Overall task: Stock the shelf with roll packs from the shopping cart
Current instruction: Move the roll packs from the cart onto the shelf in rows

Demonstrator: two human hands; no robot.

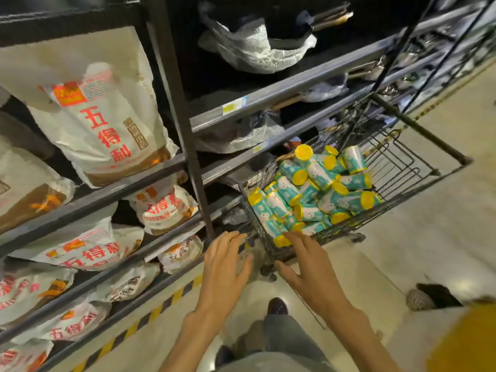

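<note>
Both hands empty, fingers straight and spread: left hand (pixel 226 267) hangs beside the cart's near-left corner over the floor, right hand (pixel 308 264) reaches at the near edge of the shopping cart (pixel 397 167), fingertips at or just short of the nearest pack; contact unclear. Roll packs (pixel 316 189), teal wrap with yellow ends, all sit in the cart basket ahead of the right hand, heaped loose at mixed angles, some leaning on the wire wall. None on the shelf yet, so stocking looks at its start. Risks, as I read it: heap is unstable, so pulling a low pack near the fingertips likely lets upper ones roll or spill over the rim; round packs slip from an open-palmed two-hand scoop; the cart is on wheels, so pushing on its near edge could roll it away from the grip or into the shelf upright (pixel 185 124) just left of it. Shelving (pixel 281 92) beyond the left hand: left bays are full of white flour-type bags (pixel 104 122) with red print, right bays hold crumpled plastic-wrapped goods (pixel 255 49), contents unreadable. Free shelf space for packs can't be confirmed from here; the target bay is unclear.
</note>
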